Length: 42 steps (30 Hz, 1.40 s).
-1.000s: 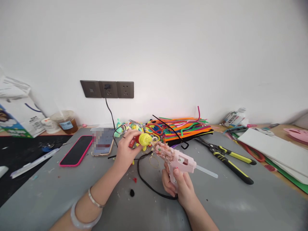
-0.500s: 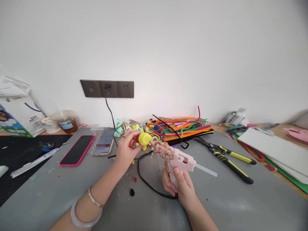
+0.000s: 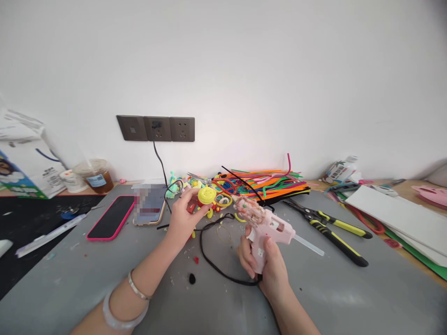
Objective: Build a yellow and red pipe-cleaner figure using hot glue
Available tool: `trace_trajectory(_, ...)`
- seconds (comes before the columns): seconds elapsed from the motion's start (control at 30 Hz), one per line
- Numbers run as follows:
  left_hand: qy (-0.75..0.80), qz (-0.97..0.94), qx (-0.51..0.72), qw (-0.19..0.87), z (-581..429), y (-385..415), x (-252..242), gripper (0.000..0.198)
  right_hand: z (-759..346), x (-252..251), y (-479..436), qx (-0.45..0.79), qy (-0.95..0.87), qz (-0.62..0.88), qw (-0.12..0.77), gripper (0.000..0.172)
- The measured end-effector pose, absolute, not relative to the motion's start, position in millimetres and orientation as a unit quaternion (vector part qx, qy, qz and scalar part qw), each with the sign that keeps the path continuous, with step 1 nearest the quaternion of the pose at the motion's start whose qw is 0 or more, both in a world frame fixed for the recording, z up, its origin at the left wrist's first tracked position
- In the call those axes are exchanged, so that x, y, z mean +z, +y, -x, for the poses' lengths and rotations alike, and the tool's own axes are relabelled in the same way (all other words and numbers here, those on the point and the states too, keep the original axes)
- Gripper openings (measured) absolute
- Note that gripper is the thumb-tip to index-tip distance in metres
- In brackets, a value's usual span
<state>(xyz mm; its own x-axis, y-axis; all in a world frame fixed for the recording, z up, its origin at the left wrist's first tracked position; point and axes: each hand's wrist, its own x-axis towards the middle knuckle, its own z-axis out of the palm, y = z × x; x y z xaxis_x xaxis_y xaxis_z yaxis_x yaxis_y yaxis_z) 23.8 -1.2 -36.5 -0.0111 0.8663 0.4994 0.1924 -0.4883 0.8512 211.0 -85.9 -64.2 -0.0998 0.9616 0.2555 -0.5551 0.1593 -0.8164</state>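
Note:
My left hand [image 3: 185, 216] pinches a small craft piece [image 3: 206, 195], red below with a coiled yellow top that looks made of pipe cleaner. Wrapped round the handle of a pink hot glue gun [image 3: 267, 228] is my right hand [image 3: 267, 260]. The gun's nozzle end is caked in messy residue and points up-left, a short gap from the yellow coil. A clear glue stick [image 3: 309, 244] juts from its back. Its black cord [image 3: 218, 274] loops over the grey mat between my hands. Behind the craft piece lie scissors [image 3: 197, 177], partly hidden among small colourful bits.
A pile of coloured pipe cleaners [image 3: 272, 186] lies against the wall. Black-and-yellow pliers [image 3: 328, 228] rest at right, near white boards [image 3: 398, 218]. To the left are a pink-edged phone [image 3: 111, 218], a second phone [image 3: 150, 207] and a drink cup [image 3: 96, 177]. A black pompom [image 3: 192, 278] sits in front.
The glue gun has moved right and slightly down, its nozzle drawing away from the coil. My left hand has tipped the craft piece so its yellow top faces me more.

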Motion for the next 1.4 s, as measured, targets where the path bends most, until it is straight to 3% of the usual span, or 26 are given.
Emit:
trace_trajectory(0.13, 0.408, -0.576, 0.564, 0.429, -26.9, -2.1, -33.1, 0.046, -211.1, -59.9, -82.1, 0.602, -0.406, 0.229, 0.649, 0.049)
trace_trajectory(0.4, 0.335, -0.527, 0.541, 0.563, -29.3, -6.7, -27.9, 0.043, -210.4, -57.2, -82.3, 0.580, -0.408, 0.288, 0.644, 0.062)
trace_trajectory(0.53, 0.286, -0.545, 0.473, 0.630, -29.7, -12.0, -26.4, 0.042, -210.7, -58.0, -81.0, 0.592, -0.391, 0.284, 0.645, 0.059)
trace_trajectory(0.73, 0.270, -0.568, 0.443, 0.639, -27.6, -15.4, -22.6, 0.039, -209.8, -57.0, -82.3, 0.595, -0.363, 0.315, 0.644, 0.059)
trace_trajectory(1.03, 0.222, -0.624, 0.294, 0.689, -29.1, -23.6, -15.3, 0.040, -210.9, -56.1, -79.6, 0.526, -0.352, 0.384, 0.672, 0.058)
trace_trajectory(1.4, 0.213, -0.630, 0.287, 0.689, -29.5, -23.5, -14.4, 0.034, -211.9, -53.9, -78.8, 0.525, -0.346, 0.414, 0.659, 0.056)
